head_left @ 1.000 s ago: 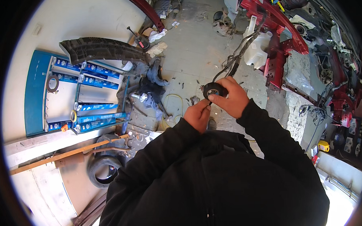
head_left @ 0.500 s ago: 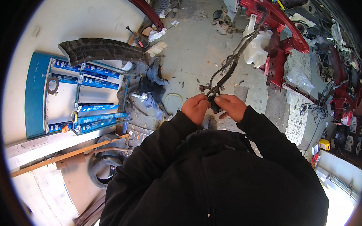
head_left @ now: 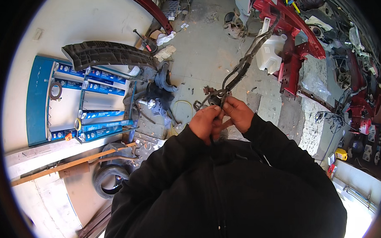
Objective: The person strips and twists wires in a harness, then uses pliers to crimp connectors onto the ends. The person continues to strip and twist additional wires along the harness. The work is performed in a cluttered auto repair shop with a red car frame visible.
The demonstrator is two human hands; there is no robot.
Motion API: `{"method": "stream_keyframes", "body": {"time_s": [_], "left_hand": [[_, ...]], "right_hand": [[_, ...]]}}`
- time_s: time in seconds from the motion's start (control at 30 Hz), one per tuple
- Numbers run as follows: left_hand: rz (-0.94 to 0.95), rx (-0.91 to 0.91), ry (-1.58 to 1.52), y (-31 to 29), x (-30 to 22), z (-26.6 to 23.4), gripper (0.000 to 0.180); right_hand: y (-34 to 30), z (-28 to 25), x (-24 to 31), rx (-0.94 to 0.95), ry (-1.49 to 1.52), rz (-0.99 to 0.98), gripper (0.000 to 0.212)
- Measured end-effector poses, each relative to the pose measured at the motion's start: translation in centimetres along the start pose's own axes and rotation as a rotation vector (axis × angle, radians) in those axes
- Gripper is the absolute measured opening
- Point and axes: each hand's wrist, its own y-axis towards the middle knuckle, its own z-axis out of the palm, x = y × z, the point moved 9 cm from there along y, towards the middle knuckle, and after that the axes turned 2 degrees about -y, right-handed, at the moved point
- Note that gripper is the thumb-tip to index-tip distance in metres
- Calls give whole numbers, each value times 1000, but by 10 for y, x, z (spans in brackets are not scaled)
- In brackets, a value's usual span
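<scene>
**Both hands closed on a dark wiring bundle at the middle of the view**

At nine o'clock a blue rack point(head_left: 34, 103) lies flat on the pale floor, with long blue boxes point(head_left: 92, 74) on its wire shelves. Just above it, toward eleven o'clock, sits a black ribbed plastic panel point(head_left: 106, 52). Below the rack, at about eight o'clock, a wooden strip point(head_left: 70, 164) runs across, and a black tyre point(head_left: 110, 177) lies just under it.

Toward the centre, the left hand point(head_left: 205, 124) is curled shut with its fingers pressed around the lower end of a wiring bundle point(head_left: 239, 71). The bundle is a dark, taped run of cables that starts between the two hands and climbs toward one o'clock. Its far end reaches the red car frame point(head_left: 294, 31). The right hand point(head_left: 240, 113) touches the left, its fingers pinching the same bundle just above the left hand's hold. Both black sleeves come up from six o'clock.

At one o'clock a white plastic tank point(head_left: 268, 53) hangs beside the frame. At three o'clock loose wires point(head_left: 331, 118) lie on a concrete slab, and a small yellow object point(head_left: 341, 155) sits toward four o'clock.
</scene>
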Motion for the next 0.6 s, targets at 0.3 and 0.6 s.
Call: {"method": "stream_keyframes", "body": {"time_s": [0.3,0.6], "left_hand": [[-86,93,-130,-7,4,18,27],[1,-132,-66,-10,-5,5,10]], "right_hand": [[3,-7,31,1,-203,-174,25],[26,-6,50,-24,-394,-349,31]]}}
